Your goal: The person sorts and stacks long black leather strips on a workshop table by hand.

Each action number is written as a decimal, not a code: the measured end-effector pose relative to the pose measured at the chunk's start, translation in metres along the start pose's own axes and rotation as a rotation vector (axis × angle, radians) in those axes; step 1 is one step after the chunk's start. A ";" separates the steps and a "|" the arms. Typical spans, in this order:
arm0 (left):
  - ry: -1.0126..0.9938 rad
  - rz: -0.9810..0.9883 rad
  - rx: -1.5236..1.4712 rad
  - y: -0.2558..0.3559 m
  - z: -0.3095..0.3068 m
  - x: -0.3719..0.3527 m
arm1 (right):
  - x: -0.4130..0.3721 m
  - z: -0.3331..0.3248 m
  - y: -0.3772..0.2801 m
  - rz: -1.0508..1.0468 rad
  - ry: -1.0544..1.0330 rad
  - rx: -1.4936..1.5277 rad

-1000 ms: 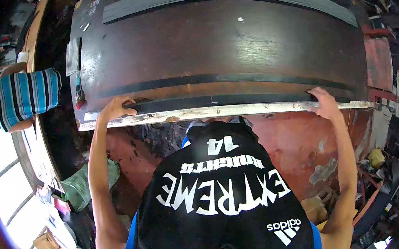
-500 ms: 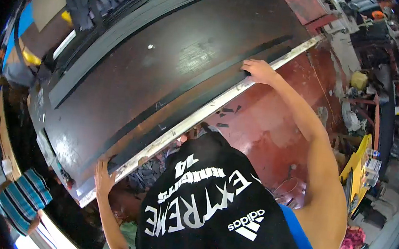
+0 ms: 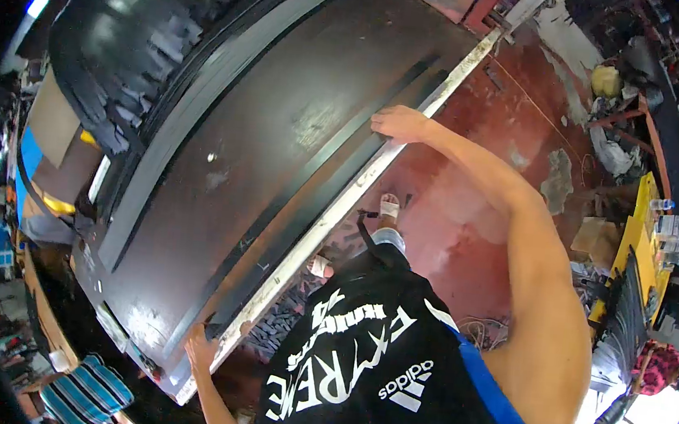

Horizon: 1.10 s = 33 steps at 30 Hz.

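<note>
Two long black strips (image 3: 309, 185) lie side by side along the near edge of a dark tabletop (image 3: 257, 139). My right hand (image 3: 401, 125) rests at the table edge with its fingers curled over the nearer black strip (image 3: 343, 175), which runs on past it towards the far corner. At the other end of that strip, my left hand (image 3: 199, 350) has its fingers on the strip's end, partly round it. The undersides of the fingers are hidden on both hands. A worn whitish edge (image 3: 349, 201) borders the tabletop.
Grey strips (image 3: 231, 63) lie along the table's far side, with a dark bundle of cut strips (image 3: 138, 54) beyond. Dark offcuts (image 3: 275, 328) litter the red floor (image 3: 470, 216). A yellow stand (image 3: 640, 233) is at right. A person in a striped shirt (image 3: 87, 392) is at lower left.
My view has tilted and shifted, so the table appears steeper and my feet now show. Both hands remain near the same strip along the table edge.
</note>
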<state>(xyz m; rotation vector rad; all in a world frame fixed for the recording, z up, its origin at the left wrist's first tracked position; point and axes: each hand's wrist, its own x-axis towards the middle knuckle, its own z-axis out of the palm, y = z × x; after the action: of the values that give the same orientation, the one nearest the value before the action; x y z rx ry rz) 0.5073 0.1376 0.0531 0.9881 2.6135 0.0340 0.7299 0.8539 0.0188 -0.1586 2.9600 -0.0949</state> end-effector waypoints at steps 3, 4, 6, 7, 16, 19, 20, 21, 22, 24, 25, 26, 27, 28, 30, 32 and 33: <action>-0.047 -0.027 0.009 0.023 0.005 0.014 | -0.012 0.000 0.031 -0.002 -0.027 -0.005; -0.068 -0.068 0.021 0.034 0.005 0.018 | -0.014 -0.002 0.042 -0.018 -0.062 -0.005; -0.073 -0.087 0.065 0.057 0.012 0.022 | -0.020 -0.002 0.066 -0.043 -0.044 0.012; -0.075 -0.092 0.107 0.062 0.011 0.026 | -0.023 0.002 0.072 -0.055 -0.027 0.023; -0.033 -0.105 0.023 0.071 0.028 0.030 | -0.024 0.016 0.101 -0.081 0.029 0.020; -0.021 -0.106 0.099 0.072 0.025 0.029 | -0.021 0.018 0.101 -0.035 -0.015 0.075; -0.024 -0.115 0.096 0.074 0.023 0.029 | -0.021 0.018 0.100 -0.025 -0.023 0.077; -0.026 -0.126 0.087 0.078 0.024 0.030 | -0.022 0.018 0.102 -0.018 -0.034 0.074; -0.002 -0.135 0.092 0.081 0.025 0.028 | -0.024 0.018 0.103 -0.020 -0.038 0.070; 0.020 -0.119 0.048 0.082 0.029 0.027 | -0.023 0.018 0.103 -0.037 -0.007 0.047; 0.035 -0.091 0.013 0.076 0.029 0.029 | -0.021 0.018 0.103 -0.035 0.005 0.048; 0.035 -0.092 0.003 0.073 0.030 0.031 | -0.022 0.018 0.105 -0.043 0.011 0.046; 0.026 -0.085 -0.031 0.073 0.031 0.033 | -0.025 0.015 0.104 -0.051 0.015 0.048; 0.026 -0.094 -0.021 0.073 0.030 0.032 | -0.026 0.013 0.104 -0.034 -0.004 0.082; 0.001 -0.112 0.029 0.074 0.030 0.032 | -0.026 0.011 0.103 -0.034 0.002 0.087; -0.030 -0.159 0.044 0.079 0.028 0.032 | -0.028 0.011 0.106 -0.036 0.011 0.090; -0.021 -0.182 0.048 0.088 0.023 0.034 | -0.028 0.011 0.105 -0.036 0.016 0.112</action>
<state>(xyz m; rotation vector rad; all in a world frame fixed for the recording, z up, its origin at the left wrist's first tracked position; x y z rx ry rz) 0.5473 0.2238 0.0332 0.7573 2.6847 -0.0843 0.7490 0.9607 0.0054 -0.1975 2.9585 -0.2666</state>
